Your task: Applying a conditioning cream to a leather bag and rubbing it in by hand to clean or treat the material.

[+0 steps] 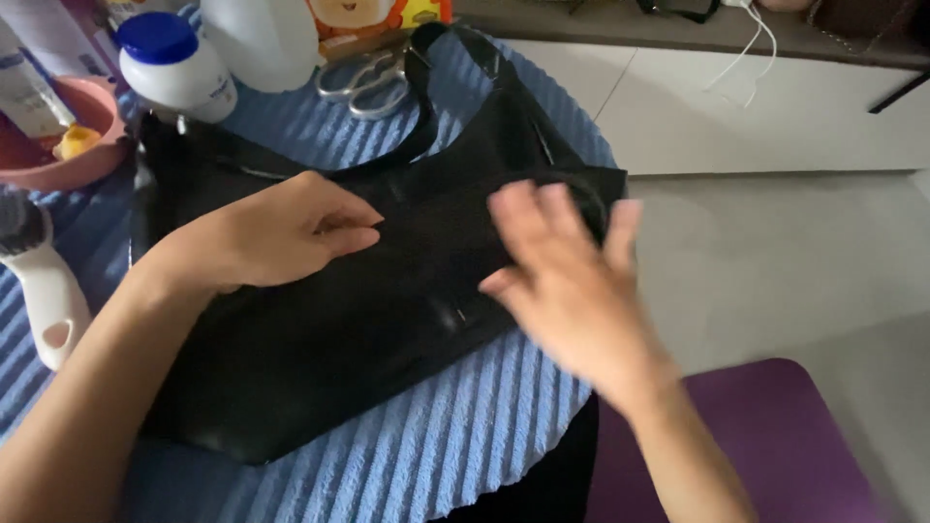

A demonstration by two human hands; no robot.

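We have a black bag point(320, 320) lying flat on a round table point(465, 436) covered in a blue ribbed cloth, and it takes up most of the surface. Our left hand point(276, 232) rests on the upper middle of the bag, fingers point(349, 228) drawn together and curled, thumb tucked toward them, as if pinching at the leather or a seam; whether anything is actually caught between them, we cannot tell. It looks to us like that hand pins the bag so it stays put on the cloth. Our right hand point(572, 281) hovers over the bag's right end, fingers point(542, 218) spread apart and blurred, holding nothing, apparently flat-palmed over the surface. The bag's long axis runs on a diagonal, from the lower left near our body up to the right corner by the table's edge, with the strap point(426, 126) looping away toward the far side. Behind it sit metal scissors point(373, 82), just beside the strap, a white bottle with a blue cap point(174, 63), and a pink bowl point(73, 136); a white-handled brush point(39, 281) lies at the left. A purple mat point(775, 446) shows on the floor at the lower right.
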